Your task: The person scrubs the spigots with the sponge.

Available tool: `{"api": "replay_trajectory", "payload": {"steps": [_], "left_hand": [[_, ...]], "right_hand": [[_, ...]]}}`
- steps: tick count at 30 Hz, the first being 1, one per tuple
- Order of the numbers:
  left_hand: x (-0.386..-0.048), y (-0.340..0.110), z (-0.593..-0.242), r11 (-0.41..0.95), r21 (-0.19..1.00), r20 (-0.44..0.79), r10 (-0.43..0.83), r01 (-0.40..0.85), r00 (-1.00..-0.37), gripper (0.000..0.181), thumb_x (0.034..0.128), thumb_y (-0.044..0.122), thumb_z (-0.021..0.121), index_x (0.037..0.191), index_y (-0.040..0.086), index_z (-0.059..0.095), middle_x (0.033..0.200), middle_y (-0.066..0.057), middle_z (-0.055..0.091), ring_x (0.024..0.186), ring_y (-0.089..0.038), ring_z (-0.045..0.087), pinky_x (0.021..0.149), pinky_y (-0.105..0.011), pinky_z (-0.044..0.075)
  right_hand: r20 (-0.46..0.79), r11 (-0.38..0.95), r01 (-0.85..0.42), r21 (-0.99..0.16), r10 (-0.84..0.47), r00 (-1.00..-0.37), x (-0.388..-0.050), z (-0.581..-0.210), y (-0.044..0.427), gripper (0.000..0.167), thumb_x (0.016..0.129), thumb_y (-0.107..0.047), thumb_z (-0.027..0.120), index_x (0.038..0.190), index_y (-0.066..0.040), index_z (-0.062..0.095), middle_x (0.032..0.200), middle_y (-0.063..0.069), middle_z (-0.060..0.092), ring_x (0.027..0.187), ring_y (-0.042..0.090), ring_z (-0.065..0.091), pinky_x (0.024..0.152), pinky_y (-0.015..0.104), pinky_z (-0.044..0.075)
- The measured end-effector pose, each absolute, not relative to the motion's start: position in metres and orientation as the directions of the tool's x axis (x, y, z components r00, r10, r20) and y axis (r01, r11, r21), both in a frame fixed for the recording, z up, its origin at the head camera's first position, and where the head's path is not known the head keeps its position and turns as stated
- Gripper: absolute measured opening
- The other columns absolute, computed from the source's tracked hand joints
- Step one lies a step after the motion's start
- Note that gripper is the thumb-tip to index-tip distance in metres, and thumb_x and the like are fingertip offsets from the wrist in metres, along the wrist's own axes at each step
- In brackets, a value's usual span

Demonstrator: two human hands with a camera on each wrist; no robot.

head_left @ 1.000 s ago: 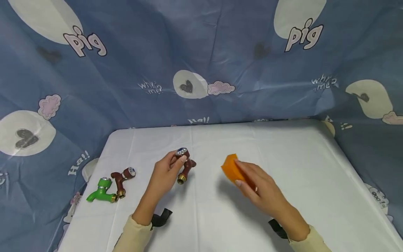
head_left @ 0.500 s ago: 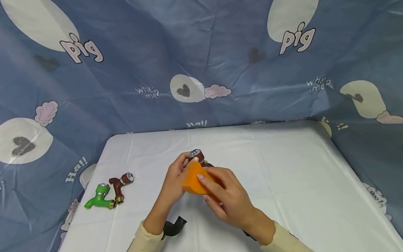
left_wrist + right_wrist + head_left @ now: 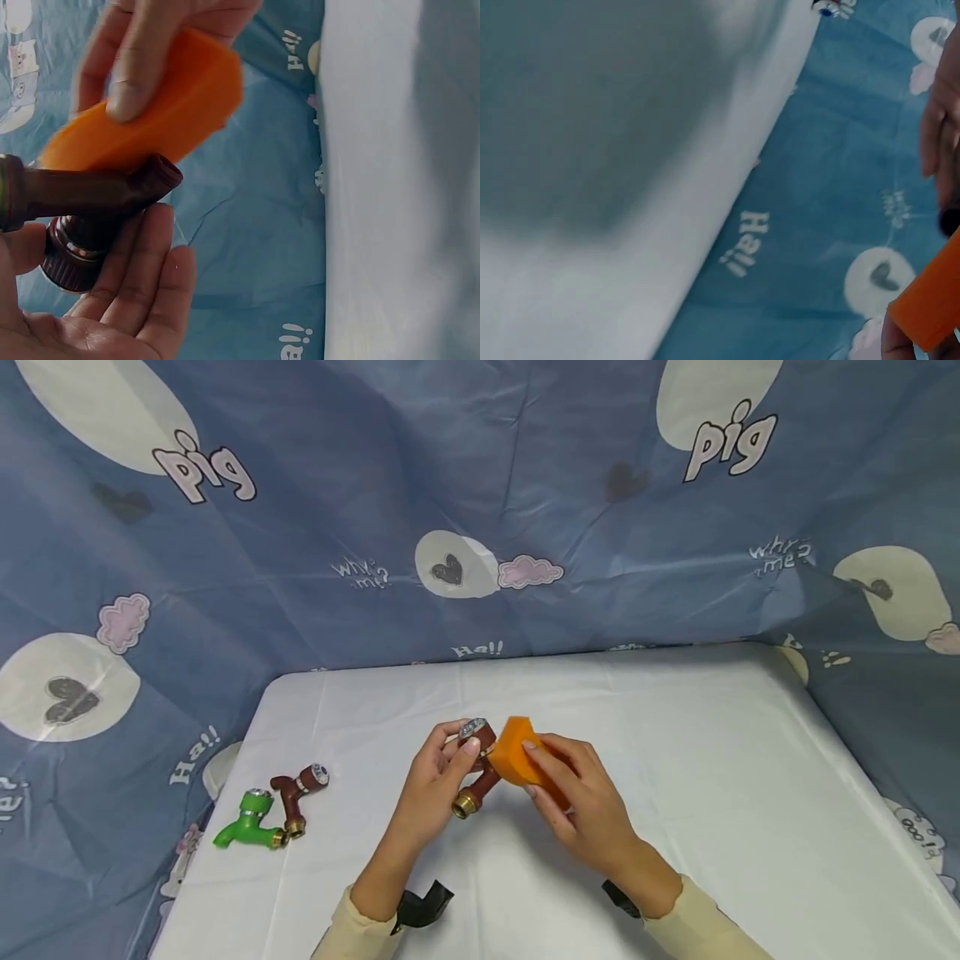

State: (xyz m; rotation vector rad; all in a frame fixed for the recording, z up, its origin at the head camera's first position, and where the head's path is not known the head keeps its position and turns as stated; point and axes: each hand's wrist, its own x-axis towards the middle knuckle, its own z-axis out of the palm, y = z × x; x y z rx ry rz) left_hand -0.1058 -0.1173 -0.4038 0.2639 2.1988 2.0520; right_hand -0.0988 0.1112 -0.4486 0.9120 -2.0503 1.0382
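My left hand grips a brown tap by its knob, thumb on the near side. The tap has a silver-topped knob and a brass threaded end pointing down toward me. In my right hand is an orange sponge, pinched between thumb and fingers and held against the tap's body. From the left wrist view, the sponge lies along the tap's pipe, close to the spout. The right wrist view catches only the sponge's corner and part of the left hand.
A green tap and another brown tap lie together on the left of the white-covered table. Blue printed cloth hangs behind and at the sides. Black straps hang at the wrists.
My hands came together as the sponge moved left to the tap. The left hand shifted right with the tap. Since half a second ago, the sponge has moved up and right along it.
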Motion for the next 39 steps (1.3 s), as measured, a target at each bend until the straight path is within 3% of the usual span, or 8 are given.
{"api": "replay_trajectory", "payload": {"steps": [6,11,14,20,25,29,31,39], "left_hand": [[-0.107,-0.117,-0.403,0.024,0.992,0.116,0.176,0.122,-0.978,0.036,0.111,0.019,0.054,0.144,0.006,0.048,0.133,-0.017,0.068,0.112,-0.031,0.071,0.096,-0.037,0.058],[-0.106,-0.116,-0.406,-0.008,0.992,0.122,0.159,0.122,-0.98,0.035,0.1103,0.015,0.054,0.144,0.006,0.049,0.131,-0.018,0.069,0.115,-0.029,0.07,0.091,-0.034,0.06],[-0.107,-0.113,-0.408,-0.012,0.994,0.106,0.17,0.105,-0.98,0.037,0.1099,0.014,0.055,0.145,0.006,0.049,0.132,-0.017,0.069,0.118,-0.028,0.069,0.089,-0.035,0.061],[-0.106,-0.105,-0.41,-0.021,0.997,0.075,0.216,0.072,-0.974,0.039,0.1095,0.019,0.058,0.147,0.011,0.05,0.135,-0.016,0.067,0.113,-0.029,0.071,0.083,-0.039,0.063],[-0.107,-0.099,-0.413,-0.098,0.989,0.131,0.283,0.108,-0.95,0.043,0.1076,0.009,0.059,0.149,0.005,0.046,0.137,-0.021,0.064,0.12,-0.027,0.068,0.095,-0.037,0.058],[-0.106,-0.097,-0.415,-0.105,0.984,0.168,0.301,0.142,-0.939,0.052,0.101,-0.005,0.065,0.149,0.001,0.045,0.138,-0.023,0.063,0.125,-0.025,0.065,0.102,-0.036,0.053],[-0.106,-0.096,-0.415,-0.075,0.987,0.155,0.291,0.139,-0.944,0.049,0.1027,-0.004,0.062,0.149,0.003,0.046,0.137,-0.021,0.064,0.122,-0.024,0.067,0.1,-0.035,0.055],[-0.104,-0.094,-0.414,-0.007,0.999,0.052,0.256,0.052,-0.965,0.042,0.112,0.023,0.053,0.152,0.014,0.047,0.139,-0.012,0.063,0.089,-0.025,0.068,0.069,-0.026,0.06]], "right_hand": [[0.768,0.493,-0.759,-0.425,-0.248,-0.59,-0.102,-0.461,0.13,0.044,0.108,-0.034,0.058,0.139,-0.004,0.066,0.135,0.017,0.062,0.114,0.034,0.059,0.105,0.022,0.043],[0.774,0.513,-0.73,-0.451,-0.183,-0.606,-0.096,-0.467,0.143,0.044,0.107,-0.036,0.06,0.135,-0.003,0.068,0.133,0.017,0.064,0.112,0.034,0.06,0.104,0.017,0.041],[0.809,0.492,-0.757,-0.431,-0.16,-0.565,-0.089,-0.458,0.142,0.045,0.107,-0.034,0.06,0.133,0.002,0.067,0.13,0.021,0.063,0.111,0.034,0.059,0.105,0.016,0.043],[0.917,0.429,-0.866,-0.259,-0.174,-0.36,-0.078,-0.419,0.113,0.039,0.106,-0.025,0.062,0.127,0.007,0.067,0.122,0.028,0.063,0.107,0.039,0.06,0.102,0.027,0.051],[0.934,0.446,-0.884,-0.139,-0.238,-0.267,-0.079,-0.416,0.094,0.032,0.106,-0.023,0.061,0.125,0.002,0.068,0.123,0.026,0.065,0.11,0.042,0.06,0.105,0.037,0.05],[0.934,0.494,-0.864,-0.098,-0.254,-0.251,-0.082,-0.427,0.09,0.027,0.108,-0.022,0.06,0.122,0.0,0.066,0.128,0.023,0.066,0.114,0.043,0.059,0.103,0.046,0.045],[0.931,0.516,-0.85,-0.102,-0.251,-0.264,-0.085,-0.434,0.091,0.026,0.108,-0.023,0.059,0.121,-0.001,0.067,0.13,0.021,0.067,0.116,0.043,0.058,0.102,0.049,0.044],[0.929,0.577,-0.809,-0.114,-0.227,-0.293,-0.097,-0.451,0.106,0.027,0.108,-0.025,0.062,0.12,-0.003,0.071,0.129,0.017,0.07,0.115,0.043,0.059,0.095,0.052,0.041]]}}
